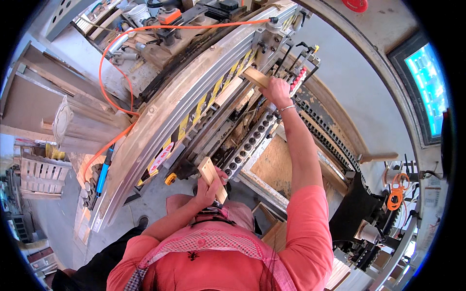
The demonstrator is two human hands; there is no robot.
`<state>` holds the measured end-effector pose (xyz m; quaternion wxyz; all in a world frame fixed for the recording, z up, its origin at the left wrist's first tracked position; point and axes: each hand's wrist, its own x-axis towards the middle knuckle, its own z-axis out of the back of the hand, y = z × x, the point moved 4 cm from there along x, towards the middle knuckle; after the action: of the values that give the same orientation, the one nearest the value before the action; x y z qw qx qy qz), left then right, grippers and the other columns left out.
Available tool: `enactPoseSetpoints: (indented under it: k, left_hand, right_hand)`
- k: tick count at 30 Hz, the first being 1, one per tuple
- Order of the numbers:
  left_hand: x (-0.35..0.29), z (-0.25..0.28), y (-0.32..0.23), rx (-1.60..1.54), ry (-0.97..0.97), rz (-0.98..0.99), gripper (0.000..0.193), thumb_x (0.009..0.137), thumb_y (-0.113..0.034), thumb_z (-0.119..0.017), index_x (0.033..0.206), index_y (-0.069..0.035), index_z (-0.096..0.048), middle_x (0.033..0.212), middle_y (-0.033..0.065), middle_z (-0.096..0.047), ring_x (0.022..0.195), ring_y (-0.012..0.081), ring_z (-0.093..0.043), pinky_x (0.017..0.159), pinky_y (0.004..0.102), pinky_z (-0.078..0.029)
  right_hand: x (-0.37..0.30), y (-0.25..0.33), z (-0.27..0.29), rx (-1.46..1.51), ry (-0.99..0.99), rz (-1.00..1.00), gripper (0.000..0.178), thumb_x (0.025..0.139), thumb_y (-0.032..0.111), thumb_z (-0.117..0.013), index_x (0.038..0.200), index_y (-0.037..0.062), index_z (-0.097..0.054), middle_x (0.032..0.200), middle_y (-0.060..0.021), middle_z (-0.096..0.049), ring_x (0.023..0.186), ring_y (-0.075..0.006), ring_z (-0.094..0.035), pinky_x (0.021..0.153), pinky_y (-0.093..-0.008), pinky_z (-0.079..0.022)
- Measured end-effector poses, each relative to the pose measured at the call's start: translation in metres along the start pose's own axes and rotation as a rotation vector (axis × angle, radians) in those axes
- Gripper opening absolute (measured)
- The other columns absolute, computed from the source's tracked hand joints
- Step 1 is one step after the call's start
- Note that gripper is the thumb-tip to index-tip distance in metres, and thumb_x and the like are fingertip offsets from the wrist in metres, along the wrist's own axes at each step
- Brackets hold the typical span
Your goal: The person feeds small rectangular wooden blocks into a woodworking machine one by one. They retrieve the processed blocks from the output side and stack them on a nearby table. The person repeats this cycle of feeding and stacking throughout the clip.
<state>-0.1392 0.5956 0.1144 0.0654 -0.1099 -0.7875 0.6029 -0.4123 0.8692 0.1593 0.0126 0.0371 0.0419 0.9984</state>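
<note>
A short, flat wooden block (208, 170) is held in my left hand (208, 193), close to my body, fingers wrapped around it. It stands tilted, and a small dark mark or hole shows on its face. My right arm reaches far forward over the machine. There my right hand (277, 92) is closed on the end of another wooden piece (254, 76), whose far end lies by the yellow-and-black striped rail (213, 97). Another pale wooden strip (228, 93) lies along this rail. Between my hands runs a metal bar with a row of round dark holes (250, 143).
A thick orange hose (101, 72) loops over the machine's curved beam (160, 102). At right are a lit screen (427, 89), a red button (355, 5) and a black chain track (330, 133). Dark clothing (104, 259) of perhaps another person shows at lower left.
</note>
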Motion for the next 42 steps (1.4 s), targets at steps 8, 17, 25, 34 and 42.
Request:
enactPoseSetpoints:
  k: [8,17,25,34,42]
  left_hand:
    - [0.002,-0.005,-0.005,-0.021,0.018,-0.004,0.022,0.086,-0.008,-0.044,0.105,0.003,-0.045,0.094,0.011,-0.055,0.073,0.0121,-0.054,0.067,0.0267,-0.047]
    - [0.002,-0.004,-0.003,-0.012,0.029,0.019,0.023,0.086,-0.006,-0.044,0.107,0.002,-0.044,0.095,0.0112,-0.055,0.077,0.013,-0.055,0.068,0.0282,-0.048]
    - [0.0,-0.006,-0.006,-0.025,-0.009,0.032,0.025,0.085,-0.011,-0.043,0.107,0.002,-0.043,0.094,0.0114,-0.056,0.075,0.0127,-0.054,0.068,0.0282,-0.046]
    - [0.001,-0.006,-0.007,0.04,0.001,0.022,0.025,0.086,-0.014,-0.042,0.106,0.001,-0.045,0.093,0.0111,-0.057,0.074,0.0141,-0.054,0.068,0.0288,-0.046]
    - [0.0,-0.008,-0.015,0.006,-0.051,0.079,0.026,0.087,-0.012,-0.042,0.109,0.002,-0.044,0.093,0.0107,-0.058,0.075,0.0128,-0.053,0.069,0.028,-0.045]
  right_hand:
    - [-0.001,0.002,0.007,0.026,0.055,0.027,0.042,0.072,0.042,-0.066,0.085,0.0017,-0.061,0.084,-0.0185,-0.064,0.082,-0.0315,-0.063,0.073,-0.0399,-0.049]
    - [0.005,0.002,-0.001,-0.045,0.065,0.054,0.043,0.077,0.041,-0.06,0.09,-0.0001,-0.06,0.086,-0.0174,-0.064,0.083,-0.0311,-0.063,0.072,-0.0391,-0.05]
    - [0.007,0.011,-0.001,-0.028,0.064,0.072,0.042,0.074,0.041,-0.063,0.085,0.0011,-0.064,0.086,-0.0169,-0.065,0.084,-0.0295,-0.063,0.073,-0.0375,-0.051]
    - [0.015,0.019,0.009,-0.034,0.082,0.071,0.038,0.076,0.038,-0.061,0.088,0.0026,-0.065,0.089,-0.0143,-0.065,0.086,-0.0286,-0.063,0.074,-0.0365,-0.051]
    - [0.015,0.021,0.007,-0.045,0.136,0.057,0.038,0.076,0.038,-0.061,0.09,0.0028,-0.065,0.091,-0.014,-0.065,0.088,-0.0285,-0.063,0.076,-0.036,-0.05]
